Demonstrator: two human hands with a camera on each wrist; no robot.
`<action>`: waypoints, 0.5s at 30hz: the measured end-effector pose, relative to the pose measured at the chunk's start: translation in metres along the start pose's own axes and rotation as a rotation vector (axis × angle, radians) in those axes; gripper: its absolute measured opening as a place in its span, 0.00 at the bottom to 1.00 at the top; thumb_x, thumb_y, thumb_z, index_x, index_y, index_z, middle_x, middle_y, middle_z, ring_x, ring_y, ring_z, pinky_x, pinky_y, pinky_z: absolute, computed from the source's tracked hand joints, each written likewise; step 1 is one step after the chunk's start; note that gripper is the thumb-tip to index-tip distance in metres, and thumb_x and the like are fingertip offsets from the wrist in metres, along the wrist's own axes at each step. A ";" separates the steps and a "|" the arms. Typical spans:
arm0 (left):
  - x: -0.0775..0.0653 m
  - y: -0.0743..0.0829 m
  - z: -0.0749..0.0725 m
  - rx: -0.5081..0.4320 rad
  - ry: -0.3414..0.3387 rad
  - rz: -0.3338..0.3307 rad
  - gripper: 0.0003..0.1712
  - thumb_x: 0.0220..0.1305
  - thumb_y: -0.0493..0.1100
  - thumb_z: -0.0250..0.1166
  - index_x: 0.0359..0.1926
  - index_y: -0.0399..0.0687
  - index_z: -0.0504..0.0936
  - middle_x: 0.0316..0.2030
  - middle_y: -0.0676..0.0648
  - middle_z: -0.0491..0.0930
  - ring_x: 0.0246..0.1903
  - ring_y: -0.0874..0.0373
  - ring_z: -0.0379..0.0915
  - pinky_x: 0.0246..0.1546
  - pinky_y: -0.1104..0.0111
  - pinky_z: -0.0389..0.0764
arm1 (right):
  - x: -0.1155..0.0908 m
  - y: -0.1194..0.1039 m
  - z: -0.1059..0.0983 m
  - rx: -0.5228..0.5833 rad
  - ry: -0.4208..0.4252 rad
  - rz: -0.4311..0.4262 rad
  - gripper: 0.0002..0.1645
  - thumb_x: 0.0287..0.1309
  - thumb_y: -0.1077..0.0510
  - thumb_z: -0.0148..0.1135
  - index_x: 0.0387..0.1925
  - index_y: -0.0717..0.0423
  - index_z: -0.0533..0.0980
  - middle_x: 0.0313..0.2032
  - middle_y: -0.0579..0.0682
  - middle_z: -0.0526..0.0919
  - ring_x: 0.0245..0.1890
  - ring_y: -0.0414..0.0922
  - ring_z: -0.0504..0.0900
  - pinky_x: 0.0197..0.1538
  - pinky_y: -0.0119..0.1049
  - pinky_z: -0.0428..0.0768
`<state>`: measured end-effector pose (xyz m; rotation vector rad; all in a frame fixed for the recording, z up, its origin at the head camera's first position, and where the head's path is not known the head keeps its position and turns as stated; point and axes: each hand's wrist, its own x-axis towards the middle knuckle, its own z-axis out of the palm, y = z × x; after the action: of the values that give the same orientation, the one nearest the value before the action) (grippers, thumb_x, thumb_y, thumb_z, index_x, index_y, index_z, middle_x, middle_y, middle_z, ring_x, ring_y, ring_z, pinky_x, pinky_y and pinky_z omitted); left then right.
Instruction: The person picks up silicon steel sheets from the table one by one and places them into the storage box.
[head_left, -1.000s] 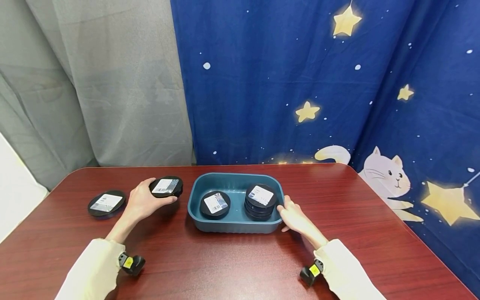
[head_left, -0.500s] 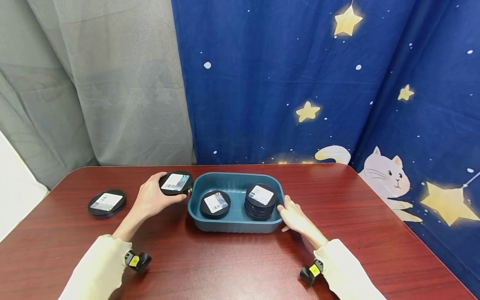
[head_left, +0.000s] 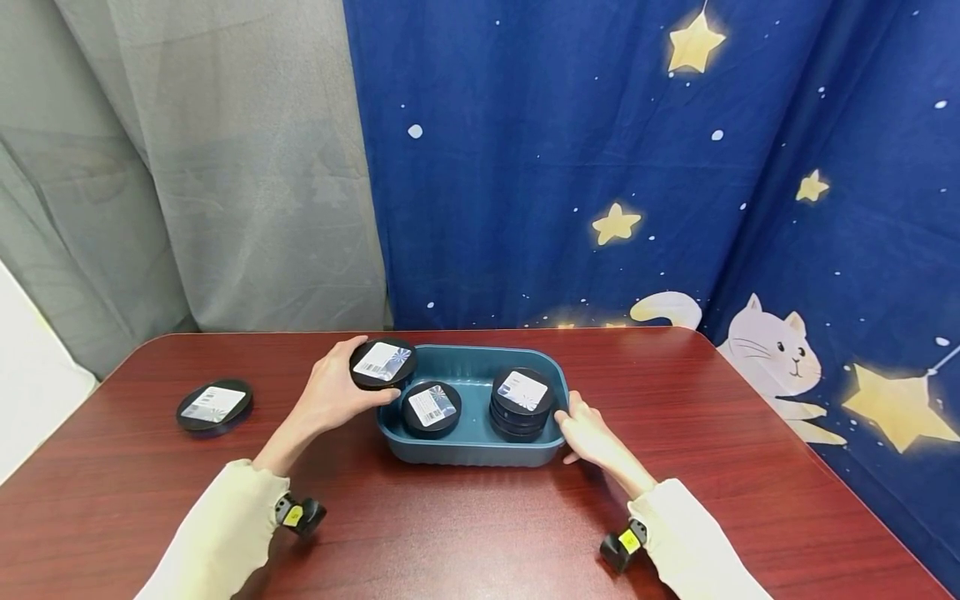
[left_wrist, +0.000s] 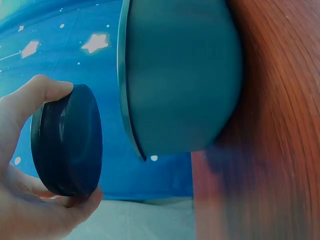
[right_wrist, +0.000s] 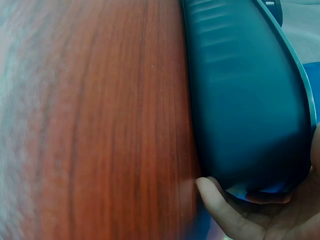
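My left hand (head_left: 335, 390) holds a round black tin (head_left: 382, 363) with a white and blue label, thumb on the near side and fingers round the far side. In the left wrist view this tin (left_wrist: 67, 142) is raised beside the bin's rim. Below it, the teal plastic bin (head_left: 476, 454) stands on the table; the held tin overlaps its left back corner in the head view. Inside the bin lie a single tin (head_left: 431, 408) at the left and a stack of tins (head_left: 522, 398) at the right. My right hand (head_left: 588, 429) grips the bin's right end.
Another labelled black tin (head_left: 214, 406) lies on the left of the reddish wooden table (head_left: 465, 533). A grey curtain (head_left: 255, 183) and a blue starry curtain (head_left: 525, 167) hang behind the table's back edge.
My left hand has carried its tin to the right, from beside the bin to over its left back corner. My right hand and the bin have stayed in place.
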<state>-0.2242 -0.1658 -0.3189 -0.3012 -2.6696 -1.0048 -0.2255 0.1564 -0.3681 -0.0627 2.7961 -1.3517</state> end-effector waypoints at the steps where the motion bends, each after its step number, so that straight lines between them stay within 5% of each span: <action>1: 0.001 0.001 0.002 -0.003 -0.004 0.005 0.46 0.42 0.48 0.70 0.58 0.29 0.60 0.52 0.31 0.66 0.50 0.37 0.62 0.49 0.47 0.64 | 0.000 0.000 0.000 0.000 -0.002 -0.002 0.13 0.55 0.63 0.42 0.42 0.68 0.62 0.30 0.60 0.70 0.25 0.48 0.75 0.14 0.38 0.77; 15: 0.010 0.009 0.030 0.012 -0.069 0.120 0.44 0.37 0.46 0.71 0.55 0.29 0.64 0.48 0.34 0.70 0.44 0.42 0.68 0.46 0.51 0.68 | 0.000 0.001 0.000 0.013 -0.006 -0.003 0.12 0.55 0.63 0.42 0.40 0.67 0.62 0.30 0.59 0.69 0.23 0.47 0.74 0.15 0.38 0.77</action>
<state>-0.2359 -0.1380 -0.3319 -0.4952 -2.6806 -0.9585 -0.2254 0.1566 -0.3691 -0.0712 2.7835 -1.3677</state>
